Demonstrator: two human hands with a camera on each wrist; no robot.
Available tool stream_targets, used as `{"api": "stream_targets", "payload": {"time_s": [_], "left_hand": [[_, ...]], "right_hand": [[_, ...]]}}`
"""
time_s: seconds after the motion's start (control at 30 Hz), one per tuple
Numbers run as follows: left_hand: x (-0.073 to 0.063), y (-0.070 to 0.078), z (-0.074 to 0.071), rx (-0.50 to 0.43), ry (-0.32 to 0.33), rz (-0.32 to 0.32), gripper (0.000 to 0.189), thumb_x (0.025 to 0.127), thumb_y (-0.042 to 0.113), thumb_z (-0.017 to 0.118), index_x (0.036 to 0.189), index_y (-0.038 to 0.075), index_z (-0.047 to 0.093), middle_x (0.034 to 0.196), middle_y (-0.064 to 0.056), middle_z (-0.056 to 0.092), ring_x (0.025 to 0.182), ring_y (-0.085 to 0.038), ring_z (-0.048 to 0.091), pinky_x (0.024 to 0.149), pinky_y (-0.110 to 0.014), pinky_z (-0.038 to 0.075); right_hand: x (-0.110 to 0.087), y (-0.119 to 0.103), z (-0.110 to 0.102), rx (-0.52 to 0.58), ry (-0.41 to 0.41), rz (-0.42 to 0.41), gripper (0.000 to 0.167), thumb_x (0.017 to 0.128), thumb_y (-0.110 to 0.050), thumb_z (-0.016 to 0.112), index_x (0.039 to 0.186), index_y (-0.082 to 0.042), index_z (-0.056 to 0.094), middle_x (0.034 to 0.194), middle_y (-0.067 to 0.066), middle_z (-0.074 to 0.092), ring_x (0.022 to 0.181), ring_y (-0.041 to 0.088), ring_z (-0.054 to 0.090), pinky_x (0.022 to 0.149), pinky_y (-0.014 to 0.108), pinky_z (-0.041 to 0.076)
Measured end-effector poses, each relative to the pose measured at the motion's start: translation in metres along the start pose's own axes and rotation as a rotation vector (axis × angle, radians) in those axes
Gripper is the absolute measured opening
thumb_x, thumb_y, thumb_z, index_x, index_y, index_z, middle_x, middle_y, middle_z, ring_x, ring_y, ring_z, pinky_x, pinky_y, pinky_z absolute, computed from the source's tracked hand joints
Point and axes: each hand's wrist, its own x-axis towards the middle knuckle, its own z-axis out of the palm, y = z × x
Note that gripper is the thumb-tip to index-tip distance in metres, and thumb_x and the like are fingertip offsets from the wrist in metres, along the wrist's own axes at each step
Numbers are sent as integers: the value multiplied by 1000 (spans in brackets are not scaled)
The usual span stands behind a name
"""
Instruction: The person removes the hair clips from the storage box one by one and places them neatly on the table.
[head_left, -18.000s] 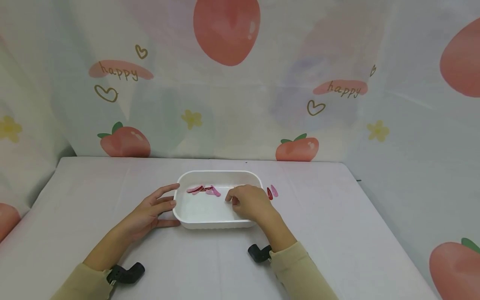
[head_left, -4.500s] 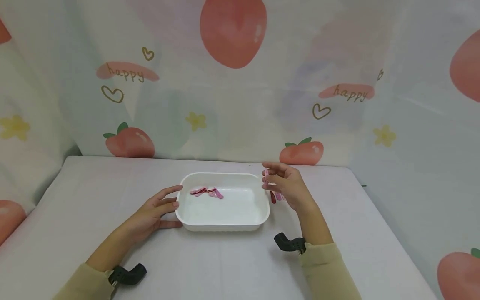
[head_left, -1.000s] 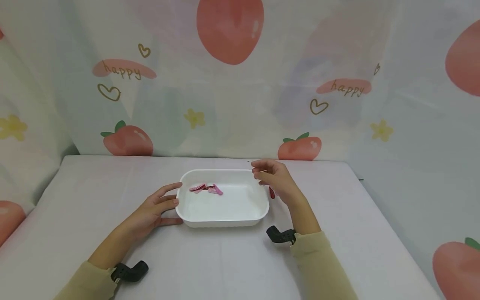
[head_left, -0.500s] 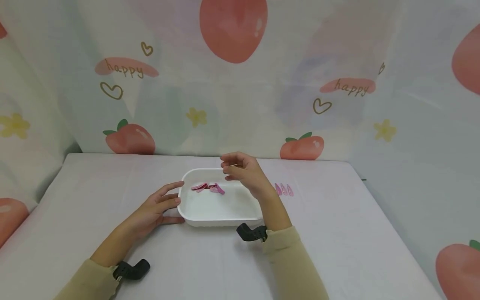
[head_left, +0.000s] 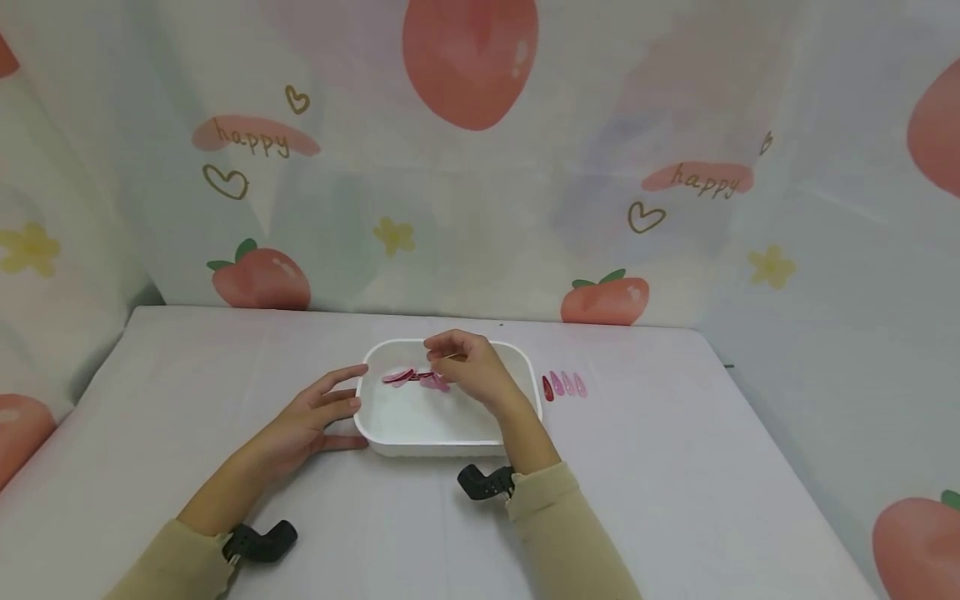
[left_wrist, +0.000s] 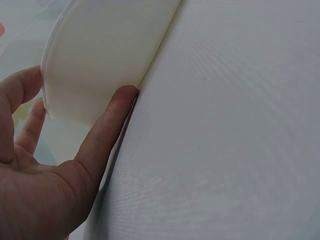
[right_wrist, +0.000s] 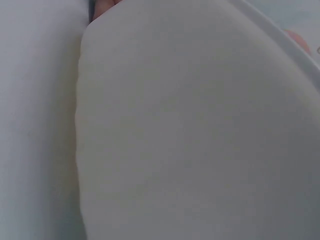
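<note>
In the head view a white tray stands on the table. My left hand rests at its left end; the left wrist view shows the thumb straight along the tray's outer wall and fingertips at the rim. Over the tray my right hand reaches in from the right, fingers loosely bent, fingertips right by a small pile of pink and red snap hair clips. Nothing shows between those fingers. The right wrist view is filled by the tray's outer wall, the right hand out of sight.
Right of the tray several hair clips lie side by side in a row, one red and the others pink. A white cloth covers the table. Behind it hangs a patterned curtain.
My right hand has moved left from beside the row of clips, over the tray, and down to the pile. The row of clips has come into full view. The left hand stays put.
</note>
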Motion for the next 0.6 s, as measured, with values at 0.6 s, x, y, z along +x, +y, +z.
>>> {"api": "stream_targets", "payload": {"time_s": [0.6], "left_hand": [[0, 1, 1, -9, -8, 9, 65, 101, 20, 60, 157, 17, 26, 155, -25, 29, 122, -30, 57, 92, -54, 56]], "right_hand": [[-3, 7, 7, -516, -81, 25, 54, 76, 12, 69, 125, -11, 67, 108, 8, 70, 95, 20, 64, 87, 33, 54]]}}
